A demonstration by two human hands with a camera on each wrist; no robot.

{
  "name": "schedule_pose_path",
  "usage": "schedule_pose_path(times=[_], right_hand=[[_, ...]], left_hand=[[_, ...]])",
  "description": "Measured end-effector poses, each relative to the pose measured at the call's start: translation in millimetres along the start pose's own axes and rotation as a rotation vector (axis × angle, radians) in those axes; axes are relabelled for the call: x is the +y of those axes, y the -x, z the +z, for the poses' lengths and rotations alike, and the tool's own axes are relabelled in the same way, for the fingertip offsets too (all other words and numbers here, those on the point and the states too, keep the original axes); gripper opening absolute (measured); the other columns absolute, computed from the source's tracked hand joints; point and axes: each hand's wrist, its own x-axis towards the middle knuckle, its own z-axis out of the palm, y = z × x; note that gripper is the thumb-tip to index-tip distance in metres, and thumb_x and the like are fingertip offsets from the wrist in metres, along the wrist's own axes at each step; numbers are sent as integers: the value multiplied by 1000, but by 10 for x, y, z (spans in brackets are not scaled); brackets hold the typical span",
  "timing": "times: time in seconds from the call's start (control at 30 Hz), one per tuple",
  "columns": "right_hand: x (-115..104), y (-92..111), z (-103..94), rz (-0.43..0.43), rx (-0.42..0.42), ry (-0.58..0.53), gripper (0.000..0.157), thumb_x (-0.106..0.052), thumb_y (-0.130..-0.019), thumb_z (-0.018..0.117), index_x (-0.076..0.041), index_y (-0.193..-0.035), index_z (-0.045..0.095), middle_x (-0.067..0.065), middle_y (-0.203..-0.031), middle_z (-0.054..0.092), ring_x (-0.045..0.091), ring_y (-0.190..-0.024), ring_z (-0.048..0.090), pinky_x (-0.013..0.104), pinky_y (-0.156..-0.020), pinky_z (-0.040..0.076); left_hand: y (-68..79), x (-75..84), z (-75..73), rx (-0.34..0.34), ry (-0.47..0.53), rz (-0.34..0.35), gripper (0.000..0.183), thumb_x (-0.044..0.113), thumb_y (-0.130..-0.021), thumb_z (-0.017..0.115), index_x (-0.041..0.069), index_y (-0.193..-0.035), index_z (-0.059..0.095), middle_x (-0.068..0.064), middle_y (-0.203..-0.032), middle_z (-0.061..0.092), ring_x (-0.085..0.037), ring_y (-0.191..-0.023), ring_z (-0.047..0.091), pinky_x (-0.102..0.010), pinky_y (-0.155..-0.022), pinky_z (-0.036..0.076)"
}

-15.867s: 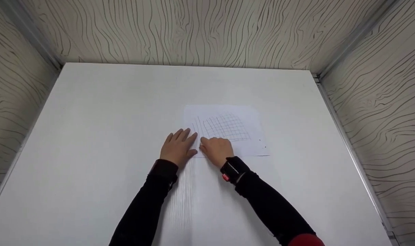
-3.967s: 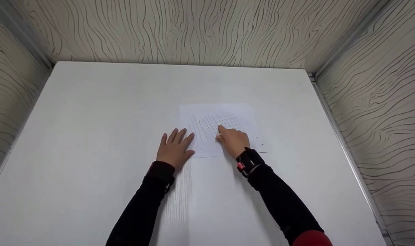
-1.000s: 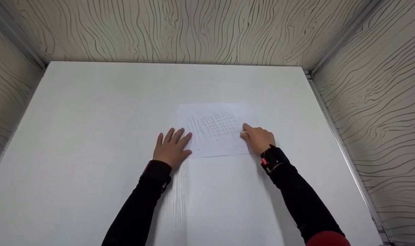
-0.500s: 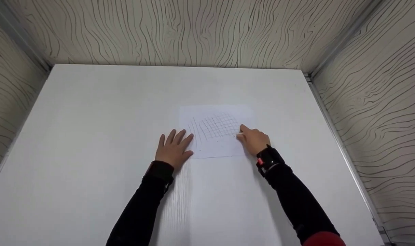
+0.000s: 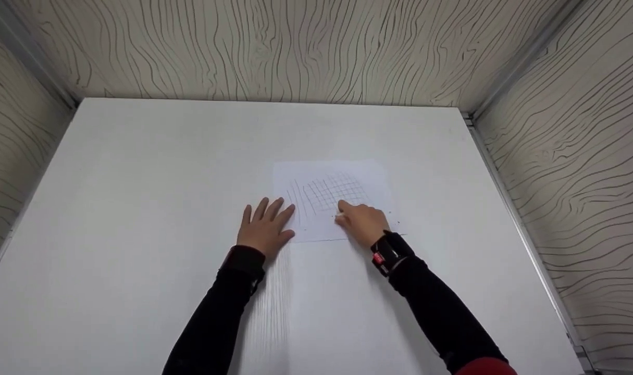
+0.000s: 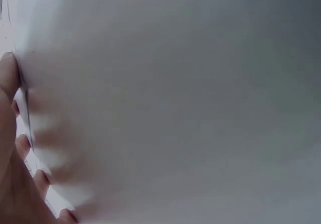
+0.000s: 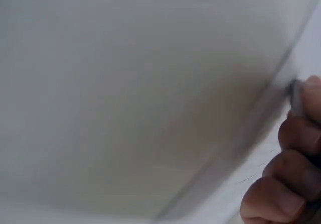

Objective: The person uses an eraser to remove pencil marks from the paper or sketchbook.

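Observation:
A sheet of white paper (image 5: 316, 229) lies on the white table, with a hand-drawn grid of thin dark lines (image 5: 342, 190) on it. My left hand (image 5: 265, 228) rests flat with spread fingers at the paper's left edge, its fingertips on the sheet. In the left wrist view the fingertips (image 6: 22, 144) line the paper's edge. My right hand (image 5: 365, 224) pinches a small white eraser (image 5: 339, 214) between thumb and finger, just below the grid's lower lines. Seen from the right wrist, the eraser (image 7: 296, 99) has a darkened end; the other fingers are curled under.
Small dark specks (image 5: 398, 222) lie at the sheet's lower right. The white tabletop (image 5: 165, 182) spreads around the paper, closed in by a wood-grain patterned back wall (image 5: 295, 52) and side walls. A black band with a red part (image 5: 379, 258) sits on the right wrist.
My right hand, near the grid's right end one second ago, has moved left and slightly nearer with the eraser. Specks it covered show again. My left hand keeps its place.

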Motion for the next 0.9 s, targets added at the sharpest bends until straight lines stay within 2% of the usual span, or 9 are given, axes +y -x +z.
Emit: schedule_pose_path(times=[0.13, 0.2, 0.3, 0.47, 0.57, 0.7, 0.8, 0.9], right_hand=[[237, 52, -49, 46, 22, 57, 26, -39, -95, 58, -15, -92, 49, 5, -65, 54, 20, -57, 44, 32, -50, 36], [262, 47, -65, 57, 47, 99, 27, -38, -94, 61, -14, -90, 49, 6, -62, 53, 20, -55, 43, 33, -49, 35], [137, 15, -30, 49, 60, 106, 26, -36, -93, 62, -14, -90, 49, 5, -62, 54, 19, -55, 43, 32, -50, 36], [-135, -43, 69, -10, -12, -5, 24, -40, -97, 56, -16, -96, 51, 5, -69, 59, 19, -59, 49, 33, -54, 40], [-102, -22, 74, 34, -16, -17, 24, -40, -97, 55, -16, -95, 51, 4, -66, 55, 19, -58, 47, 32, -52, 37], [92, 37, -5, 125, 20, 0, 24, -37, -96, 58, -15, -91, 51, 4, -62, 49, 19, -55, 42, 31, -50, 33], [150, 47, -55, 129, 33, 9, 24, -35, -95, 60, -13, -92, 52, 6, -62, 52, 20, -55, 43, 31, -50, 34], [24, 3, -47, 93, 22, 6, 24, -35, -96, 60, -12, -96, 53, 7, -66, 58, 20, -56, 47, 33, -51, 38]], left_hand=[[-7, -10, -43, 3, 10, 7, 61, 52, -98, 47, 33, -153, 30, 1, -163, 23, -30, -153, 13, -56, -122, 9], [-5, -11, -57, 4, 17, 6, 61, 51, -98, 47, 32, -153, 30, 1, -163, 23, -30, -153, 13, -57, -122, 9], [8, -12, -44, -2, 20, -4, 61, 51, -98, 47, 32, -154, 30, 1, -163, 23, -30, -153, 13, -57, -122, 9], [42, -17, -6, -4, 31, -14, 61, 50, -98, 48, 31, -153, 31, -1, -163, 24, -30, -152, 14, -57, -122, 9], [59, -18, -7, 6, 35, -20, 60, 49, -98, 50, 30, -152, 33, -1, -162, 26, -30, -152, 15, -56, -122, 11], [53, -9, -25, -10, 34, -24, 59, 49, -99, 46, 31, -153, 31, 0, -163, 23, -28, -153, 13, -54, -123, 9], [35, -3, -33, -54, 46, -25, 58, 47, -100, 42, 32, -154, 27, 2, -164, 20, -27, -153, 10, -53, -123, 6], [16, -6, -33, -89, 69, -26, 61, 43, -99, 44, 29, -155, 26, 2, -164, 19, -27, -154, 9, -52, -123, 6]])
